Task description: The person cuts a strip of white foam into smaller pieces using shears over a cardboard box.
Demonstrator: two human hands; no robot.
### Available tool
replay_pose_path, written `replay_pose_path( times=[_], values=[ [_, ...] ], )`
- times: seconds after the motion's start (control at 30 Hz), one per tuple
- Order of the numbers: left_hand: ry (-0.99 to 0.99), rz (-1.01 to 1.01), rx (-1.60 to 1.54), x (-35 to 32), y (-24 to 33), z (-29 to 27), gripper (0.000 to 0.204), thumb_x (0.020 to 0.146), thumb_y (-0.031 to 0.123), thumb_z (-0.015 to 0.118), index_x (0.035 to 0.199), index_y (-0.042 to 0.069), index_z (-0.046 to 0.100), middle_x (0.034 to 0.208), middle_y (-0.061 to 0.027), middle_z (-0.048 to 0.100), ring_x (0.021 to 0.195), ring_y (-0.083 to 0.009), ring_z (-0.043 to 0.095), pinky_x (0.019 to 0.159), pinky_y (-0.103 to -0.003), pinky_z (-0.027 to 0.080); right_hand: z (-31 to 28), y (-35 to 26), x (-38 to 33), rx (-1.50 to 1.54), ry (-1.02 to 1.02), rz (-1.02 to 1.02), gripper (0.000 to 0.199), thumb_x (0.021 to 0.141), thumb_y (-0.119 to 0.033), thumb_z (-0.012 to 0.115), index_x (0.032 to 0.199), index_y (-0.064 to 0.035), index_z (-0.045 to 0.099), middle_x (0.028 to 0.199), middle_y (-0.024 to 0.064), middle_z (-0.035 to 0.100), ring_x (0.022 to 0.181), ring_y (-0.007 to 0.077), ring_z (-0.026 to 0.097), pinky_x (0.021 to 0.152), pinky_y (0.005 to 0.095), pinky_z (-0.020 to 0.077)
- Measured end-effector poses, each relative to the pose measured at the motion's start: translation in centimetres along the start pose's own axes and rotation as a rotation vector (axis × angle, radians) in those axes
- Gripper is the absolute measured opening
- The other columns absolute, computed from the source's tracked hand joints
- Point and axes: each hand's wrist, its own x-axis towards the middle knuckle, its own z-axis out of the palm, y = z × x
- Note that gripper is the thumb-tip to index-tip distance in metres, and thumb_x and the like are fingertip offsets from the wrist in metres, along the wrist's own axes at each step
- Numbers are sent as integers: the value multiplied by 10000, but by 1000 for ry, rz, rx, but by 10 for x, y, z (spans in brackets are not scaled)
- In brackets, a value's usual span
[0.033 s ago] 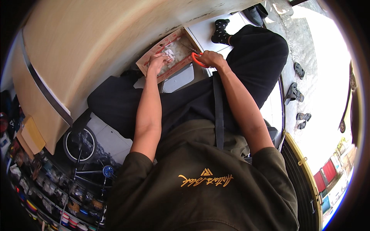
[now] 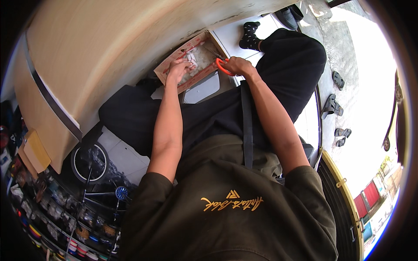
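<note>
A shallow cardboard box (image 2: 198, 79) with red-printed flaps rests on my lap, against black trousers. Inside it lie small white pieces (image 2: 192, 57) in clear wrapping. My left hand (image 2: 177, 69) reaches into the box with its fingers closed on the white pieces. At the box's right edge, my right hand (image 2: 239, 66) grips orange-handled scissors (image 2: 220, 68), whose blades point into the box. Both forearms stretch forward from my dark olive shirt.
A big beige curved panel (image 2: 109, 52) rises just left of the box. A grey-white sheet (image 2: 201, 89) lies under the box. My socked foot (image 2: 250, 37) is ahead. Sandals (image 2: 331, 106) lie on pavement at right. Wheel (image 2: 89, 163) and stocked shelves (image 2: 52, 217) lower left.
</note>
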Motion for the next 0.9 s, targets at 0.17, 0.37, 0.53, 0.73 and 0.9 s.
replay_pose_path(
  times=[0.17, 0.37, 0.53, 0.73, 0.9],
  values=[
    [-167, 11, 36, -6, 7, -2, 324, 800, -39, 561, 1115, -65, 488, 983, -156, 617, 881, -252, 634, 768, -322, 536, 20, 11, 28, 42, 31, -123, 595, 888, -582, 356, 959, -54, 623, 785, 230, 627, 756, 377, 627, 648, 456, 475],
    [1, -50, 311, -7, -7, 3, 475, 794, 7, 598, 1234, -18, 421, 1142, -166, 560, 993, -308, 591, 785, -392, 549, 33, 26, 35, -131, 88, -223, 460, 944, -410, 324, 898, -55, 613, 702, 229, 597, 726, 372, 623, 630, 457, 471],
    [261, -87, 704, -14, -8, -1, 504, 767, 101, 665, 1222, -1, 474, 1177, -226, 546, 1031, -359, 573, 813, -454, 519, 8, 8, 12, 21, -78, 11, 802, 736, -706, 416, 1057, -3, 629, 1048, 185, 632, 1000, 317, 605, 849, 388, 465],
    [80, 244, 1413, -50, 30, 42, 327, 802, 247, 633, 891, -68, 623, 852, -269, 624, 850, -384, 623, 739, -431, 483, 1, 5, -7, 82, 72, -29, 833, 777, -723, 394, 796, 73, 640, 755, 222, 643, 741, 337, 649, 690, 427, 494],
    [-82, 544, 1169, -181, 104, 111, 283, 849, 239, 578, 905, -37, 599, 799, -215, 632, 794, -354, 626, 680, -396, 482, 7, 17, 11, 22, -69, -21, 776, 783, -716, 369, 820, 4, 658, 765, 161, 658, 733, 278, 661, 685, 383, 501]
  ],
)
